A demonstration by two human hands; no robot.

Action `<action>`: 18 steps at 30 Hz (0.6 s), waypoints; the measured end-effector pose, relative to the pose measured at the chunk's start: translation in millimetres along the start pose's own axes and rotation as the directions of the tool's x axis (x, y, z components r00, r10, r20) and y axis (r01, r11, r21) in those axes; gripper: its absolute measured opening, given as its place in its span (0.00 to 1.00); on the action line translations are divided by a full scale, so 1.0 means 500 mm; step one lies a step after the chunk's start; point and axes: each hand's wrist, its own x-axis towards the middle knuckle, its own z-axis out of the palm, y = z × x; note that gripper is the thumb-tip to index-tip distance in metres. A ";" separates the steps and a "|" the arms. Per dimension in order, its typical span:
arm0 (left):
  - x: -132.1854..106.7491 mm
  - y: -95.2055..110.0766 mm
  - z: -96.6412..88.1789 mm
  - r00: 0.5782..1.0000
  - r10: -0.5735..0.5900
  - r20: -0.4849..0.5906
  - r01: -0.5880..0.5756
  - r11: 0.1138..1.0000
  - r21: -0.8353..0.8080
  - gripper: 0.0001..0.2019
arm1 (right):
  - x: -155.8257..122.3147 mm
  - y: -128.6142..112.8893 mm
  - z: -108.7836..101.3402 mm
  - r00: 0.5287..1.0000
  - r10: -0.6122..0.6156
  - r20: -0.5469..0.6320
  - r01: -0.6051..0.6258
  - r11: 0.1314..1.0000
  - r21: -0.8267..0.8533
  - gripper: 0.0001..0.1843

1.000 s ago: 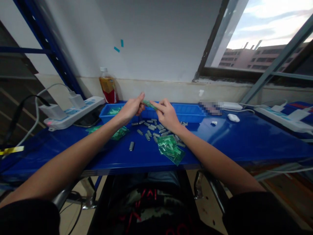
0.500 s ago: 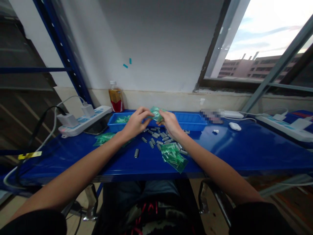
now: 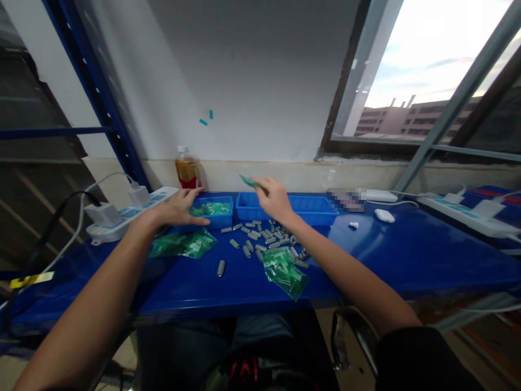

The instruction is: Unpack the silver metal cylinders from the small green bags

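My right hand (image 3: 272, 199) is raised over the long blue tray (image 3: 313, 209) and pinches a small green plastic bag (image 3: 247, 181) at its fingertips. My left hand (image 3: 179, 208) lies with fingers stretched out at the near rim of the small blue tray (image 3: 217, 220), which holds green bags (image 3: 210, 208). Several small grey metal cylinders (image 3: 260, 239) lie scattered on the blue table (image 3: 407, 250) between my arms. One pile of green bags (image 3: 185, 244) lies left of them, another pile (image 3: 285, 271) near the front edge.
A bottle with a red label (image 3: 187, 171) stands at the wall. A white power strip with plugs (image 3: 126, 212) lies at the left, another power strip (image 3: 468, 209) at the far right. A white mouse-like object (image 3: 384, 215) sits right of the trays. Blue shelving rises at left.
Both hands held one green bag together before. My left hand has let go and dropped left to the small tray; my right hand keeps the bag and has lifted it.
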 end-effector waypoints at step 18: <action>0.049 0.016 0.050 0.960 0.260 -0.100 -0.254 0.965 0.068 0.40 | -0.101 0.113 -0.102 0.929 0.268 0.256 -0.089 0.832 -0.547 0.30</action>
